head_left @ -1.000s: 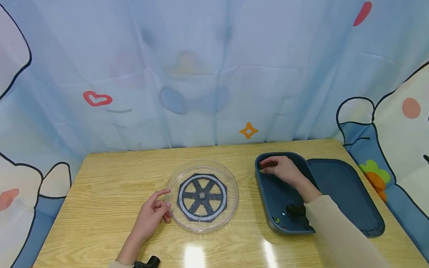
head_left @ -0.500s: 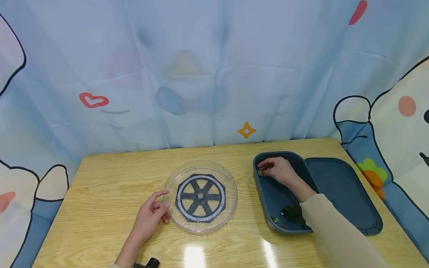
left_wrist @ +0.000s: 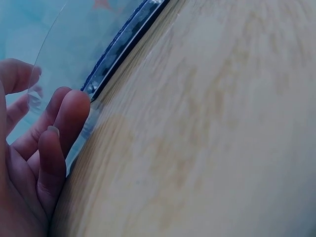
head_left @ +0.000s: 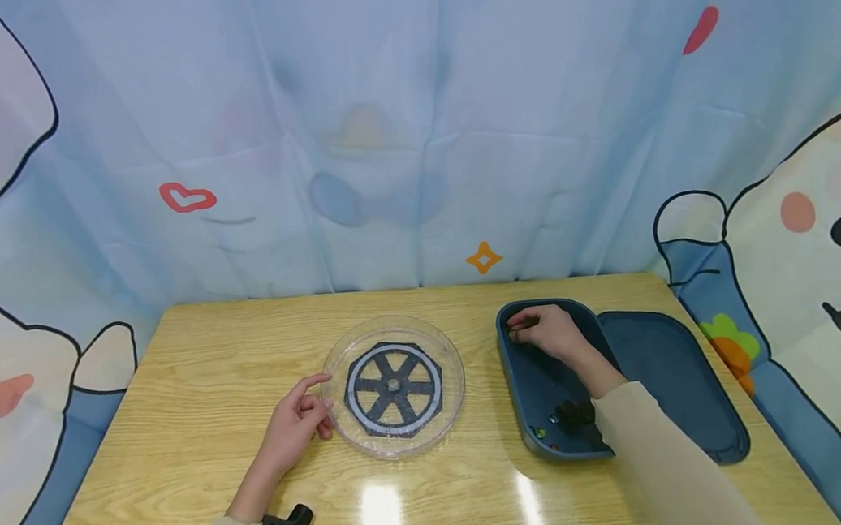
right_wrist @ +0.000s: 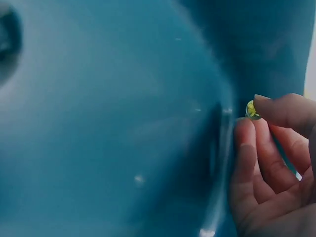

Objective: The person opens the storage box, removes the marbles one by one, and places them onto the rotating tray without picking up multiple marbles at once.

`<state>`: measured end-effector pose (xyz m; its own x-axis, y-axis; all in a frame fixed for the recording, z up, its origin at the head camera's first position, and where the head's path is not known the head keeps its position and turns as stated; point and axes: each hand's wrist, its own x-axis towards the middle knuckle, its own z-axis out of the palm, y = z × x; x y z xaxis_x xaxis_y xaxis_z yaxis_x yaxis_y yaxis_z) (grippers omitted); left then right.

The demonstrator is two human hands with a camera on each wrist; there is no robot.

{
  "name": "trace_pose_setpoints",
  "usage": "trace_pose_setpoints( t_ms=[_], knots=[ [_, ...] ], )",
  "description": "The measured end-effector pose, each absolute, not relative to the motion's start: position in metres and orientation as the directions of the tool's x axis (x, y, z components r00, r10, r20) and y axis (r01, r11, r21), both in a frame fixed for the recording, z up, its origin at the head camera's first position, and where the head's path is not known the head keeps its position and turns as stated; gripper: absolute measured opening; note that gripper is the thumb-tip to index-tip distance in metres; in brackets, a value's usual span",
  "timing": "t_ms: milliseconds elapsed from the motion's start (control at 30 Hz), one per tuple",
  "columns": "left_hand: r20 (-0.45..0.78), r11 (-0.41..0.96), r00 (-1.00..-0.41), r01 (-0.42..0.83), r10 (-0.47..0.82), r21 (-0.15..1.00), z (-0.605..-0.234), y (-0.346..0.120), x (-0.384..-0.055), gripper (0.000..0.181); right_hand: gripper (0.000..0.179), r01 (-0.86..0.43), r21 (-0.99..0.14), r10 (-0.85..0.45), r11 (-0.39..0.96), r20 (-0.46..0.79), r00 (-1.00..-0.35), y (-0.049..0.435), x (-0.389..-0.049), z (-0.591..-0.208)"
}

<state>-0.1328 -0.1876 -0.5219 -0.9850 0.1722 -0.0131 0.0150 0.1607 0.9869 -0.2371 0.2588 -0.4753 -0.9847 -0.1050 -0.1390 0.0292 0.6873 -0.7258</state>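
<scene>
My left hand (head_left: 293, 426) holds the rim of a clear round dish (head_left: 453, 386), with fingers on either side of its edge in the left wrist view. A dark spoked wheel shape with a pale ring (head_left: 354, 397) shows in the middle of the dish. Over at the right, my right hand (head_left: 548, 333) reaches into a dark blue rectangular bin (head_left: 512, 402), close by its far left corner. There its thumb and fingers pinch a small glass marble (right_wrist: 252, 109) with yellow-green inside, near the bin's wall.
Several more marbles (head_left: 539, 432) lie at the near end of the bin, by the right wrist camera (head_left: 573, 414). A flat blue lid (head_left: 686, 390) lies on the wooden table (head_left: 236, 348) right of the bin. Behind hangs a printed curtain (head_left: 388, 216).
The right hand stays in the bin's far corner with the marble between its fingers, barely shifting. The left hand keeps its place at the dish; the head view sways slightly.
</scene>
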Motion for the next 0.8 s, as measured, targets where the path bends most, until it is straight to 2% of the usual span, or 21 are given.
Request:
trace_pose_setpoints(
  t_ms=[233, 467, 800],
  knots=[
    [-0.027, 0.169, -0.983, 0.004, 0.181, 0.986, -0.522, -0.187, -0.134, 0.043, 0.029, 0.044, -0.776, -0.094, 0.630, -0.133, -0.987, 0.263, -0.230, -0.459],
    [-0.030, 0.164, -0.982, 0.001, 0.188, 0.986, -0.522, -0.186, -0.134, 0.043, 0.030, 0.023, -0.785, -0.052, 0.619, -0.071, -0.996, 0.263, -0.221, -0.443],
    [-0.007, 0.159, -0.983, 0.023, 0.183, 0.987, -0.521, -0.187, -0.133, 0.044, 0.026, -0.067, -0.824, -0.100, 0.563, 0.013, -0.995, 0.230, -0.211, -0.417]
  ],
)
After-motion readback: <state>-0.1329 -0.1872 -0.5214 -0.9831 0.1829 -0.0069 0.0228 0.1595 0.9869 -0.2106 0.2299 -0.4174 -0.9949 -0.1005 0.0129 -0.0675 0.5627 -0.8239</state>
